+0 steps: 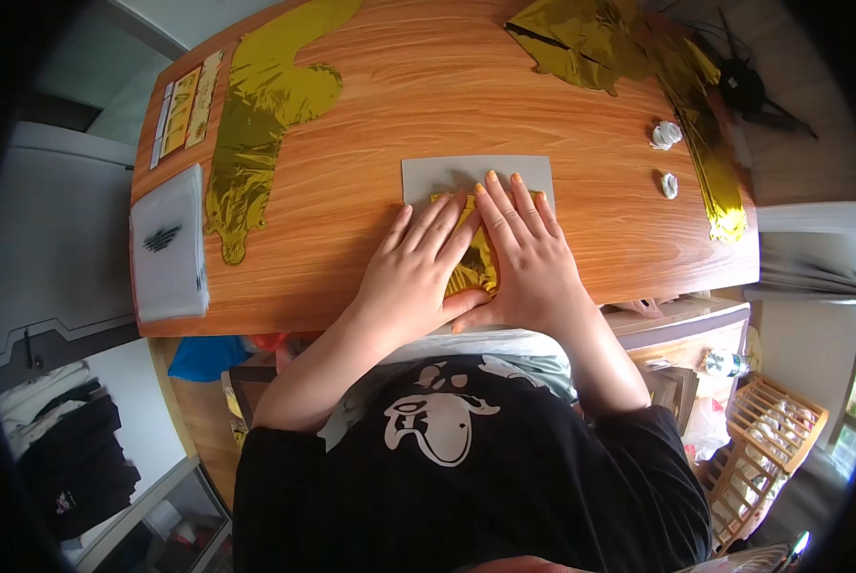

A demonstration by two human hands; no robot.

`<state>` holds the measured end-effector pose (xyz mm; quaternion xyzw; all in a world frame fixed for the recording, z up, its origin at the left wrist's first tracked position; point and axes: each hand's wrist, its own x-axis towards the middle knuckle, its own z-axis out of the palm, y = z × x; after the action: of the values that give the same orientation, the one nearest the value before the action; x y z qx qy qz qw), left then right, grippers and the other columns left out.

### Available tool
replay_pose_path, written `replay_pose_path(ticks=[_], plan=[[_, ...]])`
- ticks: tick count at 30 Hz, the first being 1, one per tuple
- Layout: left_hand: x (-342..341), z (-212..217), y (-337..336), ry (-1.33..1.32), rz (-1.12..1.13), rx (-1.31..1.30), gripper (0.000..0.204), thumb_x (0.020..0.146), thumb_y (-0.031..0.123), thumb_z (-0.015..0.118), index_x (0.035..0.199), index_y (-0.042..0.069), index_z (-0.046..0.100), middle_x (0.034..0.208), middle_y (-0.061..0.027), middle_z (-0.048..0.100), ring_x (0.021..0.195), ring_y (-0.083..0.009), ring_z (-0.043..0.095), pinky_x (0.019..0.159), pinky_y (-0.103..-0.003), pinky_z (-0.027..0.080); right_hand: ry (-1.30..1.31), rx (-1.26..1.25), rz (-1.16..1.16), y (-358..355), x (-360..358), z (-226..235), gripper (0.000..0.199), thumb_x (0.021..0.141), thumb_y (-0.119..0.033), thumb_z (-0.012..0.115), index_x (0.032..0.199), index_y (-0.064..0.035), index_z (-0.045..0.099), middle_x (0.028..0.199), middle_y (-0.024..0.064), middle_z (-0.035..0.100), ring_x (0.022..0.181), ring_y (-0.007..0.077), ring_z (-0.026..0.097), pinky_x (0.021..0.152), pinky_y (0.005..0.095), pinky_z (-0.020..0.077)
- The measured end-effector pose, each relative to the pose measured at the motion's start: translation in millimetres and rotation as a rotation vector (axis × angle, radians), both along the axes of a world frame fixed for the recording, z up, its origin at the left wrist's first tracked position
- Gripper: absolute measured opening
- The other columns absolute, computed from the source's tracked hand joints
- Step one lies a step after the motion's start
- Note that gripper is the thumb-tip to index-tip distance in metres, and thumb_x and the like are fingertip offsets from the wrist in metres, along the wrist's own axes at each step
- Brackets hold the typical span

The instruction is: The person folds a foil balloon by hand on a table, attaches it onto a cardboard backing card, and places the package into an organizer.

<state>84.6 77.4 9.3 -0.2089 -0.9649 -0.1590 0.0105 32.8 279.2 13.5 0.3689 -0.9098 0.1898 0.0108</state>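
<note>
Left hand point(404, 269) and right hand point(540, 265) lie flat, fingers spread, over a gold foil piece point(479, 270) between and beneath them — apparently to keep it smooth against the grey board point(428, 176) reaching just past the fingertips.

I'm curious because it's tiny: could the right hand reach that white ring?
Probably yes: nothing seems to stand between the right hand and the white ring, though the hand would have to leave the gold foil.
</note>
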Motion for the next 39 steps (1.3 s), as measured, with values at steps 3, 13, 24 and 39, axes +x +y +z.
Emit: replay_pose_path(ticks=[3,13,24,39], plan=[[0.5,0.4,-0.6,-0.018,0.009,-0.044,0.092,0.089,0.058,0.069,0.158,0.007,0.035,0.163,-0.0175,0.033,0.153,-0.0340,0.030,0.123,-0.055,0.026,0.060,0.046,-0.009,7.4,0.1,-1.1,0.138,0.058,-0.094,0.062,0.153,0.0031,0.039,0.161,0.0211,0.037,0.152,0.0392,0.031,0.122,0.0578,0.0230],[0.8,0.5,-1.2,0.020,0.005,-0.080,0.105,0.080,0.070,0.071,0.158,0.010,0.036,0.163,-0.0180,0.033,0.153,-0.0325,0.029,0.124,-0.056,0.024,-0.056,0.050,-0.087,33.4,-10.5,7.1,0.135,0.066,-0.089,0.062,0.160,0.0008,0.025,0.164,0.0196,0.033,0.155,0.0355,0.024,0.126,0.0529,0.0156],[2.3,3.5,-0.3,-0.029,0.017,-0.088,0.107,0.079,0.060,0.078,0.160,0.009,0.031,0.165,-0.0169,0.028,0.154,-0.0317,0.025,0.124,-0.055,0.023,0.069,-0.012,-0.242,-12.2,23.9,-16.3,0.095,0.095,-0.069,0.053,0.156,0.0021,0.035,0.164,0.0213,0.032,0.153,0.0425,0.025,0.125,0.0530,0.0202],[-79.8,33.5,-51.7,-0.449,-0.010,0.332,0.035,0.097,0.011,0.068,0.132,0.007,0.066,0.128,-0.0093,0.064,0.113,-0.0165,0.062,0.096,-0.031,0.052,0.178,0.036,-0.270,-12.0,29.4,-8.8,0.135,0.063,-0.095,0.060,0.152,0.0041,0.040,0.159,0.0216,0.039,0.150,0.0439,0.030,0.124,0.0536,0.0210]])
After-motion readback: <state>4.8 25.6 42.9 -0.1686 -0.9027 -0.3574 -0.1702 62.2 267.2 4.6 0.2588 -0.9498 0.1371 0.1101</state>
